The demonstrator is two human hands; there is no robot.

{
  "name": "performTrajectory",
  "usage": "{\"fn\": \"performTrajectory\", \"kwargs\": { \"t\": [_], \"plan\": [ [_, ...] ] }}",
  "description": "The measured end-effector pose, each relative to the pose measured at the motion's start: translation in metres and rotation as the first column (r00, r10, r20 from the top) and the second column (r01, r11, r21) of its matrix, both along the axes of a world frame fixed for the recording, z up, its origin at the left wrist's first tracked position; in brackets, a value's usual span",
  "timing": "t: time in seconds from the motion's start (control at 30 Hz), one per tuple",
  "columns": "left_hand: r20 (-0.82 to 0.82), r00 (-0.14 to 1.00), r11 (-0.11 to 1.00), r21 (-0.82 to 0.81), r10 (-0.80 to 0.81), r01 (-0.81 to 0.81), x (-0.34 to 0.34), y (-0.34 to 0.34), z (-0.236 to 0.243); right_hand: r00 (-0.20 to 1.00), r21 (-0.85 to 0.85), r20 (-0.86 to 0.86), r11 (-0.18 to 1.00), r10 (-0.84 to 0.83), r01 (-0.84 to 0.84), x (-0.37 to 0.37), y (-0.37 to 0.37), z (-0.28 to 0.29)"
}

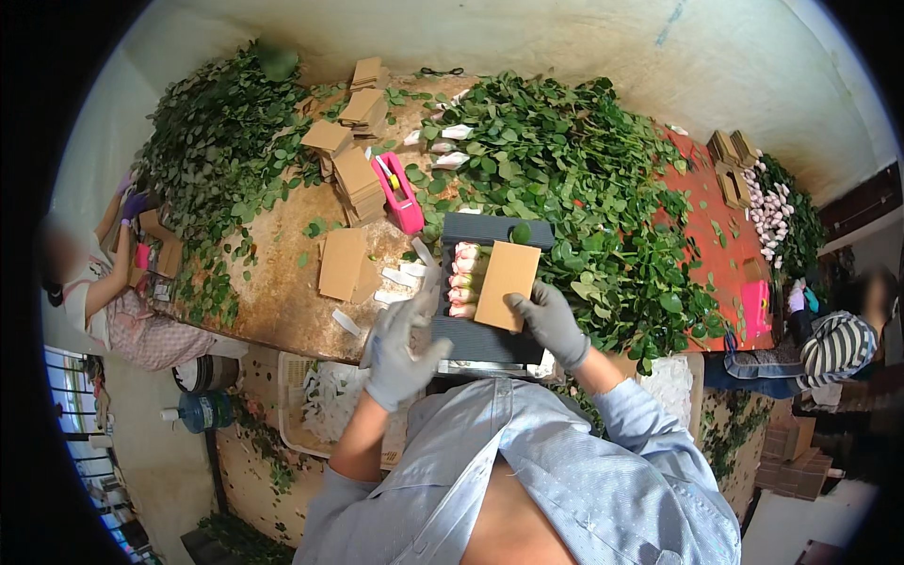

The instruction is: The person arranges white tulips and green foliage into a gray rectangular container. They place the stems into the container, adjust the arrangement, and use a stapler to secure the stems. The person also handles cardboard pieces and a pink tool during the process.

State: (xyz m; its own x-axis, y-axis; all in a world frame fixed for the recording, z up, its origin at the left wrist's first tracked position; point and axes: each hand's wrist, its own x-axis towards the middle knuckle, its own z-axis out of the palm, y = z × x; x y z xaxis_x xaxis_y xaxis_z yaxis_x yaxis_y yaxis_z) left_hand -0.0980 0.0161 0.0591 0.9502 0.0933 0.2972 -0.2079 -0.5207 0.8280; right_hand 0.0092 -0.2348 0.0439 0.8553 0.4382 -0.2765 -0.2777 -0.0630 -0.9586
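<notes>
My right hand (554, 325), in a grey glove, grips the lower right edge of a tan cardboard piece (510, 273). That cardboard lies over part of a row of pink-and-white roses (462, 282), so only the blooms at its left show. Under them is a dark grey ridged board (485, 348) with a raised back edge. To the left of the board, my left hand (403, 350), also gloved, is open with thumb and fingers apart. Its fingertips are slightly blurred near a pale strip at the board's left edge.
White strips (403, 275) and flat cardboard pieces (341, 265) lie on the left. A pink holder (399, 193) stands by cardboard stacks (357, 184). Leafy stems (584, 160) heap behind and right. Co-workers sit at both sides. A crate (294, 414) is below the table edge.
</notes>
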Motion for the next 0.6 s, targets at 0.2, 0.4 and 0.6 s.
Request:
{"fn": "performTrajectory", "kwargs": {
  "t": [0.2, 0.4, 0.6],
  "plan": [
    [-0.097, 0.994, 0.994, 0.104, 0.05, -0.039, 0.041, 0.039, 0.008, 0.983, -0.414, 0.136, 0.909, 0.121, -0.055, 0.032, 0.021, -0.013],
    [-0.044, 0.969, 0.939, 0.239, -0.243, 0.247, 0.097, 0.036, -0.019, 0.979, -0.634, 0.127, 0.772, 0.161, -0.045, 0.053, 0.035, -0.051],
    [-0.164, 0.888, 0.78, 0.429, -0.43, 0.457, 0.133, 0.023, -0.062, 0.939, -0.819, 0.102, 0.563, 0.329, -0.109, 0.051, 0.044, -0.033]
  ]
}}
